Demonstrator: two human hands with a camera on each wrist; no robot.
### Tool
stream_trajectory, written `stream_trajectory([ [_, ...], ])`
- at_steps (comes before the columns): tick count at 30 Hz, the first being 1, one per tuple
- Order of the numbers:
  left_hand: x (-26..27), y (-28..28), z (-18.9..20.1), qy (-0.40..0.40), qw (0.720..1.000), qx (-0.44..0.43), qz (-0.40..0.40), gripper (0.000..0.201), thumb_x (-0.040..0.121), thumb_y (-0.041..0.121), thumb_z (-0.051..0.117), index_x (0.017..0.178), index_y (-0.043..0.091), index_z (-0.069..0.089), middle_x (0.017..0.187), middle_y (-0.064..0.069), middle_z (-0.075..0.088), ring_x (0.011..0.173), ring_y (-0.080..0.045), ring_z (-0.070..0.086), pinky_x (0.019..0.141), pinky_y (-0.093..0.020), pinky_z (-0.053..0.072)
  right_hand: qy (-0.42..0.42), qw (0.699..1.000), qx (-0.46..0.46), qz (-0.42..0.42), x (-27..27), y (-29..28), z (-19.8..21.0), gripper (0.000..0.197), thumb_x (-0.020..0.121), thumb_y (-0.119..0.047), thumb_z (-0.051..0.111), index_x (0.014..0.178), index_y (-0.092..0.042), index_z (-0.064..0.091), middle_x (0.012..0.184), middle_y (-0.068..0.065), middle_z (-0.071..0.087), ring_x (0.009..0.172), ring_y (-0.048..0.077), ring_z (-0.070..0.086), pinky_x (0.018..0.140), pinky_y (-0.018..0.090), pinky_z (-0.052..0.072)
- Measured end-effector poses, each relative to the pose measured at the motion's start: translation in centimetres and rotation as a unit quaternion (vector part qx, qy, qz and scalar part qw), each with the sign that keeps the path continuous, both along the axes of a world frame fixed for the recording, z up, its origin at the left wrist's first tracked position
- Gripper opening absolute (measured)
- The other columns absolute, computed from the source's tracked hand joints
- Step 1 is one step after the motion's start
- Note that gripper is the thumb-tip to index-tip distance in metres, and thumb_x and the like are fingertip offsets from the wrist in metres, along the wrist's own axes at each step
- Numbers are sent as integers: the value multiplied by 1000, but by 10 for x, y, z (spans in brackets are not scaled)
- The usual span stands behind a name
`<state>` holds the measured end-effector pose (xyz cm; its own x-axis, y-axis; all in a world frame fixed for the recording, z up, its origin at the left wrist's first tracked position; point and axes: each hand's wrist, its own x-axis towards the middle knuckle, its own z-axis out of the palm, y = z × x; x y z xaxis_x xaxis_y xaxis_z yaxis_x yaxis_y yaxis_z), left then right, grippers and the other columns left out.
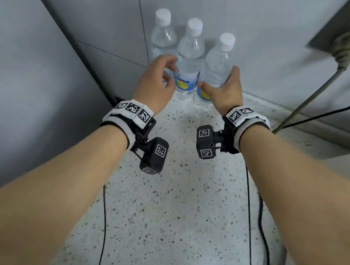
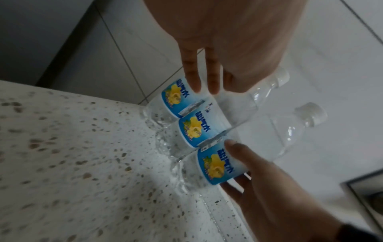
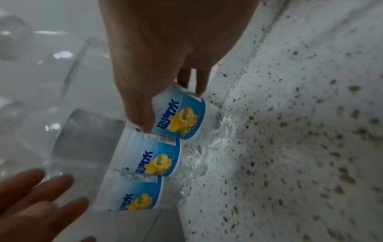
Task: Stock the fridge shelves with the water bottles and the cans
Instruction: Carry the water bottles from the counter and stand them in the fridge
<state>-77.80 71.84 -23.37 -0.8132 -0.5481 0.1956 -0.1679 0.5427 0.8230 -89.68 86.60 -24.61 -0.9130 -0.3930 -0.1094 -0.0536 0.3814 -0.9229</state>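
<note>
Three clear water bottles with white caps and blue-yellow labels stand in a row on the speckled counter (image 1: 182,200), against the tiled wall. My right hand (image 1: 227,88) grips the right bottle (image 1: 217,66) at its label, with the thumb (image 3: 143,121) on the front and fingers behind. The bottle's base still looks to be on the counter. My left hand (image 1: 164,74) hovers with loosely spread fingers (image 2: 192,78) at the left bottle (image 1: 163,34) and holds nothing. I cannot tell if it touches. The middle bottle (image 1: 189,62) stands between the hands.
A tall grey panel (image 1: 21,66) closes the counter's left side. A wall socket with a plug (image 1: 348,44) sits at the upper right, and its cables (image 1: 308,101) run down to the counter. Thin black wires (image 1: 250,210) trail from my wrists along the counter.
</note>
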Motion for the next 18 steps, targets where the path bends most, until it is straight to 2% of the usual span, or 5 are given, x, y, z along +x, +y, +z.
stream_trajectory([
  [2,-4,0,7,30,999,-16,16,37,86,9,56,123,13,54,116,3,59,82,-2,55,78,-32,54,13,999,-21,-29,9,9,-2,62,72,-25,83,120,-12,45,101,-9,60,98,14,62,85,33,53],
  [5,-9,3,17,56,998,-18,25,47,82,18,65,126,12,49,124,2,54,107,-9,56,87,-37,54,21,994,-64,-89,36,33,-5,55,73,-25,81,117,-19,49,105,-8,62,98,9,63,86,30,55],
  [9,-30,12,28,72,997,15,-12,67,80,17,69,139,7,40,142,-2,48,133,-15,46,110,-24,38,-10,986,-102,-130,73,68,0,50,77,-12,79,117,-20,49,105,-7,60,90,-3,60,81,15,51],
  [13,-63,20,35,95,994,50,-16,74,75,15,72,139,-1,38,140,-10,45,131,-19,43,108,-6,24,-27,988,-102,-110,89,91,4,52,78,-5,77,122,-15,50,103,-7,61,83,-9,59,71,8,48],
  [18,-74,27,19,54,998,0,-42,59,74,15,76,125,-1,51,122,-15,56,110,-19,50,90,3,27,-21,989,-95,-109,85,102,13,55,77,-5,77,125,-16,51,103,-12,60,88,-8,57,75,8,47],
])
